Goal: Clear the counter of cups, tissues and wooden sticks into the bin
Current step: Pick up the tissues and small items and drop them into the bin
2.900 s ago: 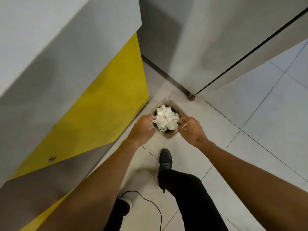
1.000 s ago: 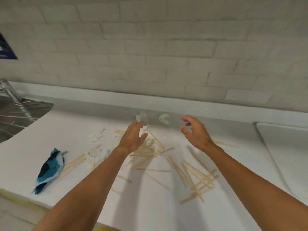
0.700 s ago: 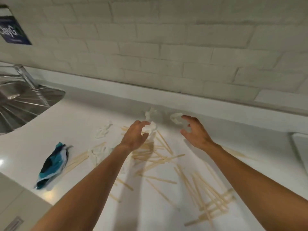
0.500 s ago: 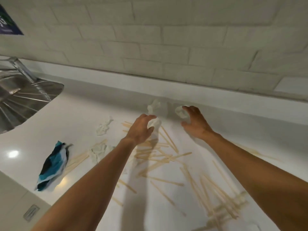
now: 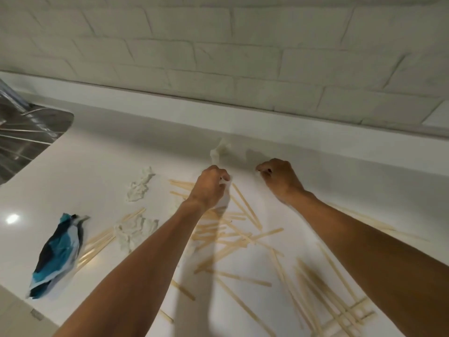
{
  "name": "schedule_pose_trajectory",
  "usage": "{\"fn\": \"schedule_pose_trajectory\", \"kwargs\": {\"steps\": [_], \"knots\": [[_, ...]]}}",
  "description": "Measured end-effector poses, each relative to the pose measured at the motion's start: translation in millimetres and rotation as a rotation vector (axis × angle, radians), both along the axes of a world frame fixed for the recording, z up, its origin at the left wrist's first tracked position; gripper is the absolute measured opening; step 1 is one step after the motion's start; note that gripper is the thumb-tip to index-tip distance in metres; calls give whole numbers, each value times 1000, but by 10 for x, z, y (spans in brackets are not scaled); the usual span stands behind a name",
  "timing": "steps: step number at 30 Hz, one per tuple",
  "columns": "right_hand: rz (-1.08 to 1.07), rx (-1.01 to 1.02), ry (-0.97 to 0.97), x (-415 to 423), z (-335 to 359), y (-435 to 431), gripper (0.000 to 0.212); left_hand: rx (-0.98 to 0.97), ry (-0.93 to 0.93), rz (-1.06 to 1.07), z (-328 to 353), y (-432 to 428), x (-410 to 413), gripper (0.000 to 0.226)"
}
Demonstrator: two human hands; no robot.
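Wooden sticks (image 5: pixel 269 233) — flat, long axes crisscrossing

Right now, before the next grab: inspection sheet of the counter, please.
Surface: white counter, littered.
Job's things: wooden sticks scattered across middle and right; loose tissues left and back; no upright cups seen; bin not in view.
Clutter: crumpled blue-and-white piece at left edge, possibly a crushed cup.
Hands: left hand grips a white tissue; right hand curled, apparently round a second tissue, mostly hidden.
Cables: nothing seen.
Surroundings: steel sink at left, brick-tile wall behind.
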State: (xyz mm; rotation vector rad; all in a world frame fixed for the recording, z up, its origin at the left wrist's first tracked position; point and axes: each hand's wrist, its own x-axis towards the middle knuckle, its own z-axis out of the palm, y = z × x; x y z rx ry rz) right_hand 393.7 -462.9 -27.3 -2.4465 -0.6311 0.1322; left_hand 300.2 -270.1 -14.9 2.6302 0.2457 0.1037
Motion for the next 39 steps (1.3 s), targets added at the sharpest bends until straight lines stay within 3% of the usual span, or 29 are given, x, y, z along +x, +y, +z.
{"fn": "schedule_pose_trajectory", "kwargs": {"steps": [6, 11, 18, 29, 39], "knots": [[-62, 79, 154, -284, 195, -267, 16, -139, -107, 12, 142, -55, -157, 22], [-146, 196, 111, -684, 440, -417, 10, -309, -202, -11, 358, -40, -478, 23], [-234, 328, 11, -1539, 687, -613, 10, -370, -261, -138, 689, -145, -1122, 19], [-557, 386, -34, -3195, 729, -1497, 10, -467, -174, -459, 545, -1122, -1919, 21], [-1027, 456, -117, -4684, 473, -2993, 2, -505, 34, -866, 351, -2821, -2534, 11]]}}
